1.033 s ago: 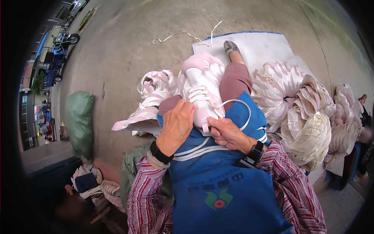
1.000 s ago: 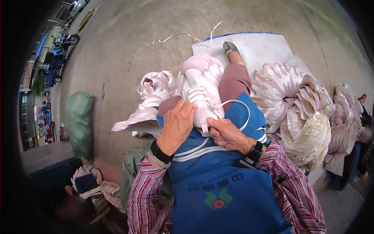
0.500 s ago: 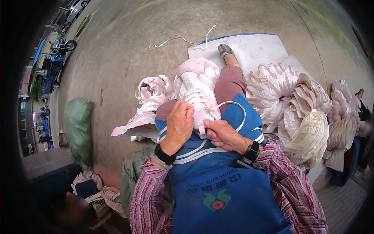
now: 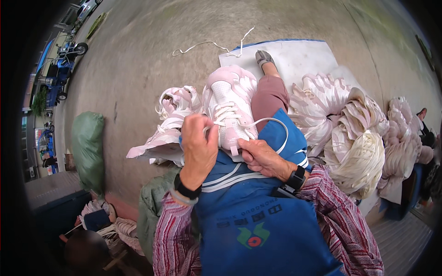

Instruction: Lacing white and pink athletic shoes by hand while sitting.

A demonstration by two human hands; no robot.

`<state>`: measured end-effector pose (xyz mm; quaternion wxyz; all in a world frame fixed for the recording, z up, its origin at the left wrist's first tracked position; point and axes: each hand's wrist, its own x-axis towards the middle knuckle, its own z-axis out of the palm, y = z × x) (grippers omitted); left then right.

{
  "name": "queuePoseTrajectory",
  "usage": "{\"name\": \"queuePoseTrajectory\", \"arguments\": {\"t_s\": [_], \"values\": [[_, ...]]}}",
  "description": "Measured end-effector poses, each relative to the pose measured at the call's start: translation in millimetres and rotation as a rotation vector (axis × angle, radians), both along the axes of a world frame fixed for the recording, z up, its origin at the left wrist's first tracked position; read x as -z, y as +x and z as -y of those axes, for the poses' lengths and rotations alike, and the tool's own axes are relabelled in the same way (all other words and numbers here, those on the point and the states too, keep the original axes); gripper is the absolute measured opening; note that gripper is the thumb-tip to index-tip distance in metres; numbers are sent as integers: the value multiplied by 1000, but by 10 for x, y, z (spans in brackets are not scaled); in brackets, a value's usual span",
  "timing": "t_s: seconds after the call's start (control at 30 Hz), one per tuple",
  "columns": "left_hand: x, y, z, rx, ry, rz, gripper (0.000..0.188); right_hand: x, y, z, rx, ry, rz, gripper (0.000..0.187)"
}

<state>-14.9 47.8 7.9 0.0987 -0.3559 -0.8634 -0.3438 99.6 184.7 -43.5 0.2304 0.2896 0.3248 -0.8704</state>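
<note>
A pink and white shoe upper (image 4: 230, 89) lies over my lap, toe pointing away. White shoelace (image 4: 271, 120) crosses its upper eyelets, and one loose length arcs out to the right over the blue apron (image 4: 248, 207). My right hand (image 4: 264, 157) is closed on the near right edge of the upper, thumb on top beside the pink pull tab (image 4: 234, 150). Left of the upper, my left hand (image 4: 199, 147) is raised with finger and thumb pinched at the lace coming from the left eyelets. Its fingertips are slightly blurred.
More pink and white uppers (image 4: 161, 133) lie at my left, with larger bundles (image 4: 317, 106) at right. A hank of white laces (image 4: 359, 161) rests near my right arm. A loose lace (image 4: 207, 44) lies ahead by a white sheet (image 4: 299, 57). A green sack (image 4: 88, 152) stands left.
My left hand has moved left and slightly back, off the upper, drawing lace from the eyelets. My right hand keeps its hold on the near edge.
</note>
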Motion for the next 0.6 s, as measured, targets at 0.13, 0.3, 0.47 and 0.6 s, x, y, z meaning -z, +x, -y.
{"name": "queuePoseTrajectory", "arguments": {"t_s": [0.13,0.3,0.47,0.6], "values": [[-19,303,392,-14,-203,982,27,-416,-9,-181,-215,171,39,28],[113,530,476,-133,393,1610,37,-416,-17,-324,-269,528,-349,22],[312,627,310,-112,830,1821,29,-483,-321,-297,-31,1436,-829,13],[426,665,236,-230,1032,1911,24,-248,-485,-211,-100,1642,-858,11]]}}
